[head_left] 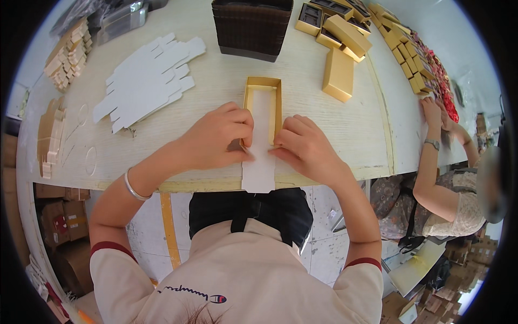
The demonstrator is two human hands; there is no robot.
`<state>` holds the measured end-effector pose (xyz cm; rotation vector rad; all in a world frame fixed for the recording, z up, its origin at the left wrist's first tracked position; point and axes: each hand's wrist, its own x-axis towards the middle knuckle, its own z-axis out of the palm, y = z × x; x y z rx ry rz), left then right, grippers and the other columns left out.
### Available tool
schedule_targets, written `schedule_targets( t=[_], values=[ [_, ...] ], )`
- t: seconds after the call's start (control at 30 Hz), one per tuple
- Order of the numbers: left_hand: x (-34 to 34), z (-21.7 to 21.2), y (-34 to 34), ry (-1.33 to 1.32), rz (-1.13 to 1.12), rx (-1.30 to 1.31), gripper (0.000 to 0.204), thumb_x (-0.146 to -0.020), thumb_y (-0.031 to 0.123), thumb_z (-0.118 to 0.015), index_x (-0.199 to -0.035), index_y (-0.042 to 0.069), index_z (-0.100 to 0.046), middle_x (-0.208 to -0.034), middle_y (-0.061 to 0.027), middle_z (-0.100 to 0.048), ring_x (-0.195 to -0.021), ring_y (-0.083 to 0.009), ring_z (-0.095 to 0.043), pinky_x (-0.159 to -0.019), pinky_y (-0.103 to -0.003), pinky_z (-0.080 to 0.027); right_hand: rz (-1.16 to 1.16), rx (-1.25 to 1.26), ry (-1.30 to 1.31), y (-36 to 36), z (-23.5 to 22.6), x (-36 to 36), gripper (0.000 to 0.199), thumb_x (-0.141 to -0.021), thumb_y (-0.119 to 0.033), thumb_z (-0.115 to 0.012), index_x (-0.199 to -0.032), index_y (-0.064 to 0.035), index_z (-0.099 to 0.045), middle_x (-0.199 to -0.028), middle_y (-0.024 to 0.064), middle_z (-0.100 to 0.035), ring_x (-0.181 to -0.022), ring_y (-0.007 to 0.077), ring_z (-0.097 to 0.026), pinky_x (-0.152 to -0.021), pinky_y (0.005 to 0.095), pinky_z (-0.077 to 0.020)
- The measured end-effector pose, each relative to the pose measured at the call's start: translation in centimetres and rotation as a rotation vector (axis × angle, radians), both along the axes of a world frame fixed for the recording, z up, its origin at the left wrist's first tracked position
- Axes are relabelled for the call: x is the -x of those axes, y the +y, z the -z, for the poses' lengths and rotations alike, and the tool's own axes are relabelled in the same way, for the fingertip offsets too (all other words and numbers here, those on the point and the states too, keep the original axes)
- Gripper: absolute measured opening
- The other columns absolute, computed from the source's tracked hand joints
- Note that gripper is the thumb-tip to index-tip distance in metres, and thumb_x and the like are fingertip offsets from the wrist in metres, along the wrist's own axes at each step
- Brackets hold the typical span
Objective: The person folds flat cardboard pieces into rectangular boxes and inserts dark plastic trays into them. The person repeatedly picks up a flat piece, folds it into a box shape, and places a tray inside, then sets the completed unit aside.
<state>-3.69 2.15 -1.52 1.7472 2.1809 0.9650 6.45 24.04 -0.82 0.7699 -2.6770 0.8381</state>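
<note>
Shirt [259, 270] bears dark script [197, 295]; fingers [240, 132] touch gold box [278, 110].

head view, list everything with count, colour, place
open box: one, gold and white, centre
blanks: one pile, white, centre left
trays: one stack, dark brown, top centre
gold boxes: several, gold, upper right
box rows: several, gold, far right
red pile: one, red, beside box rows
tan stacks: two, tan, left edge
plastic: uncounted, greyish, top left
cartons: several, brown, lower left and right
table: one, pale, across view
floor: one, pale, below table
co-worker: one, patterned clothes, right
shirt: one, cream, bottom
bangle: one, silver, left wrist
left hand: one, bare, box's left
right hand: one, bare, box's right
</note>
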Motion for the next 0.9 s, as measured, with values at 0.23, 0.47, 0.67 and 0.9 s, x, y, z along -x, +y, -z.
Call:
schedule_targets(
  t=[0.23, 0.47, 0.67, 0.9],
  values=[
    [-2.2, 0.4, 1.4, 0.038, -0.237, -0.016, 0.011, -0.075, 0.012, -0.072, -0.083, 0.012, -0.065, -0.083, -0.0013, -0.053, -0.084, -0.0228, -0.047, -0.071, -0.033, -0.044, 0.066, 0.093, -0.068, -1.5, 0.6, 0.0, 0.021, -0.071, 0.005, -0.066, -0.084, -0.0043, -0.052, -0.084, 0.0104, -0.055, -0.081, 0.0301, -0.054, -0.073, 0.0381, -0.0444],
    [-2.7, 0.2, 1.3, 0.033, -0.248, -0.023, 0.008, -0.073, 0.011, -0.073, -0.081, 0.012, -0.072, -0.075, -0.001, -0.049, -0.077, -0.0198, -0.047, -0.063, -0.031, -0.043, 0.052, -0.009, -0.109, -1.0, -0.5, -2.4, 0.04, -0.071, 0.002, -0.066, -0.11, -0.0022, -0.056, -0.097, 0.0143, -0.058, -0.09, 0.0317, -0.055, -0.078, 0.0384, -0.0452],
    [-4.2, -0.7, 0.0, -0.002, -0.268, 0.074, 0.005, -0.076, 0.016, -0.07, -0.079, 0.012, -0.072, -0.075, -0.0022, -0.05, -0.076, -0.0199, -0.051, -0.061, -0.032, -0.046, -0.095, -0.204, -0.054, -1.9, -1.5, -5.8, 0.057, -0.068, 0.002, -0.064, -0.124, 0.002, -0.053, -0.131, 0.0221, -0.051, -0.108, 0.0338, -0.055, -0.089, 0.0392, -0.0466],
    [-6.5, -0.9, -1.4, -0.168, -0.129, 0.061, 0.035, -0.077, 0.02, -0.074, -0.109, 0.011, -0.062, -0.084, -0.0034, -0.058, -0.078, -0.0239, -0.052, -0.069, -0.033, -0.045, -0.034, 0.327, 0.015, -3.1, 1.7, -6.6, 0.037, -0.072, 0.005, -0.07, -0.106, -0.0003, -0.056, -0.092, 0.0134, -0.062, -0.074, 0.029, -0.057, -0.065, 0.0359, -0.0479]
  ],
)
